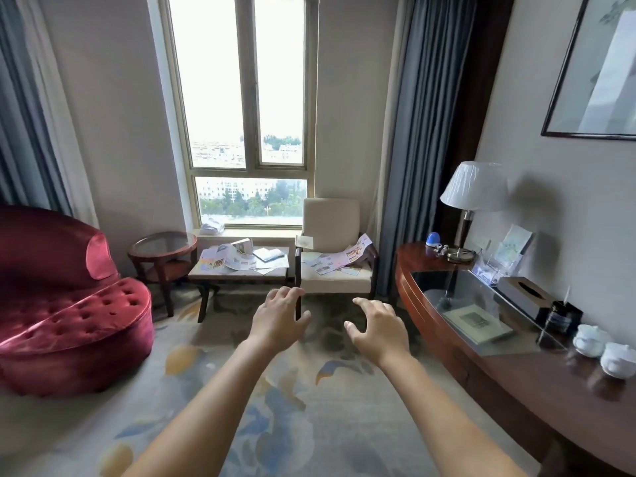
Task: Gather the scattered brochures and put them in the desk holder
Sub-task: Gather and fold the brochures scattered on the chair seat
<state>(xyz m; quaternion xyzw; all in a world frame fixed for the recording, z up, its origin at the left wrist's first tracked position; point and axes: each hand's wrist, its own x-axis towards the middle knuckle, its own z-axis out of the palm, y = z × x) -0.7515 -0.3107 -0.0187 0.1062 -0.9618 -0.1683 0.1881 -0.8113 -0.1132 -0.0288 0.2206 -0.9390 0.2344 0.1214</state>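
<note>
Several unfolded brochures (pixel 237 258) lie scattered on a low bench-like table (pixel 206 275) under the window. More brochures (pixel 339 261) are spread over the seat and arm of a beige chair (pixel 332 218). A clear desk holder (pixel 490 268) stands on the curved wooden desk (pixel 550 387) at the right, near the wall, with a brochure (pixel 514 241) upright beside it. My left hand (pixel 280 318) and my right hand (pixel 378 325) reach forward over the carpet, short of the chair, with relaxed fingers and nothing in them.
A red tufted sofa (pixel 69 315) fills the left. A round glass side table (pixel 161 247) stands by the bench. On the desk are a lamp (pixel 473 191), a tissue box (pixel 523 294), a dark cup (pixel 559 321), white teacups (pixel 605 349) and a booklet (pixel 476 321).
</note>
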